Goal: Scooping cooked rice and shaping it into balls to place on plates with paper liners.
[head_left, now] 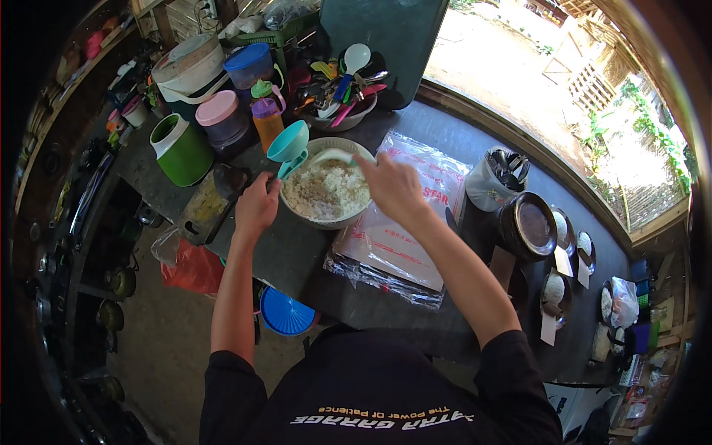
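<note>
A pale round bowl [324, 223] of white rice [320, 194] stands on the dark table in front of me. My left hand [257, 204] is closed at the bowl's left side, around the handle of a turquoise ladle [288, 141]. The ladle's round cup is raised above the bowl's far left rim. From the right, my right hand [394, 185] reaches over the bowl's rim, its fingers closed on a pale rice paddle [333, 155]. The paddle's blade lies at the far side of the rice. My fingers hide its handle.
Flat plastic packs [404, 237] lie right of the bowl. Farther right are a white tub of cutlery [498, 180], a dark round pot [528, 226] and small plates of rice [554, 288]. A green jug [182, 150], lidded containers and a utensil basin [343, 115] stand behind.
</note>
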`<state>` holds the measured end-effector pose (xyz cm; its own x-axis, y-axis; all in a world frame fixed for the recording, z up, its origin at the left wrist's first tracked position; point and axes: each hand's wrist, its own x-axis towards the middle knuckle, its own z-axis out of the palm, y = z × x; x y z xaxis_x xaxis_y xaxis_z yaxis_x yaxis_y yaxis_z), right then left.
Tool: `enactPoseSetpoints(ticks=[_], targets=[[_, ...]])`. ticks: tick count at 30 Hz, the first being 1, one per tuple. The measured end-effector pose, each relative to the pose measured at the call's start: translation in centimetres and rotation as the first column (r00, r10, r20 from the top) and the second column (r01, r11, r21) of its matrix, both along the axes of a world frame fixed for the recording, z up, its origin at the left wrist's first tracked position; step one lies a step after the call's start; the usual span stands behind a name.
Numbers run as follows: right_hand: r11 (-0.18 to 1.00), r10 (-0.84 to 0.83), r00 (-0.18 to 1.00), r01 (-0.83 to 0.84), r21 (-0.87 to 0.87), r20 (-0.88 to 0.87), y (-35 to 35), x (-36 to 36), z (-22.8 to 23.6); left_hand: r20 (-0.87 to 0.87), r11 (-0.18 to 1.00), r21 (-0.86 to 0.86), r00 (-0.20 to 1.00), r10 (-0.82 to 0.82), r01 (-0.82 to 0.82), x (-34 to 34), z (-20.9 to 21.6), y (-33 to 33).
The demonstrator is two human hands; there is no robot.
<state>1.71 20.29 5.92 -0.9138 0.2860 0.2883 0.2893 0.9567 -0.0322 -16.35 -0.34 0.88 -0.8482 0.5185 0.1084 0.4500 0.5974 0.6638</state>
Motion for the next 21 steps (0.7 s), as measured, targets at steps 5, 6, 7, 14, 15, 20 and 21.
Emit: enactPoseSetpoints(ticks=[5, 6, 7, 14, 15, 20, 21], targets=[[0.967, 0.125, 0.989, -0.105, -0.233, 0.075, -1.8, 2.9, -0.6, -0.008, 0.999, -0.033, 1.0, 0.022, -0.022, 0.5, 0.2, 0.1], [0.966, 0.127, 0.989, -0.106, -0.235, 0.079, -1.9, 3.1, 0.1, -0.023, 1.0, -0.018, 1.0, 0.001, -0.002, 0.7, 0.4, 0.2], [0.965, 0.125, 0.991, -0.108, -0.24, 0.055, -1.8, 3.1, 0.7, -0.019, 1.0, -0.02, 1.0, 0.003, -0.003, 0.9, 0.5, 0.1], [0.932, 0.232, 0.972, -0.232, -0.278, -0.034, -2.3, 1.0, -2.2, -0.002, 1.0, -0.015, 1.0, 0.026, -0.026, 1.1, 0.9, 0.8], [0.932, 0.233, 0.972, -0.232, -0.277, -0.031, -1.9, 1.4, -2.3, -0.045, 0.999, -0.044, 0.999, 0.014, -0.016, 1.5, 1.1, 1.0], [0.959, 0.266, 0.94, -0.236, -0.159, 0.211, -0.6, 4.6, 1.4, -0.043, 0.996, -0.051, 0.997, 0.067, -0.07, 0.6, 0.0, -0.1], [0.96, 0.261, 0.941, -0.231, -0.156, 0.213, 0.1, 5.1, 1.7, 0.008, 0.997, -0.043, 0.998, 0.057, -0.057, 0.8, 0.0, 0.1]])
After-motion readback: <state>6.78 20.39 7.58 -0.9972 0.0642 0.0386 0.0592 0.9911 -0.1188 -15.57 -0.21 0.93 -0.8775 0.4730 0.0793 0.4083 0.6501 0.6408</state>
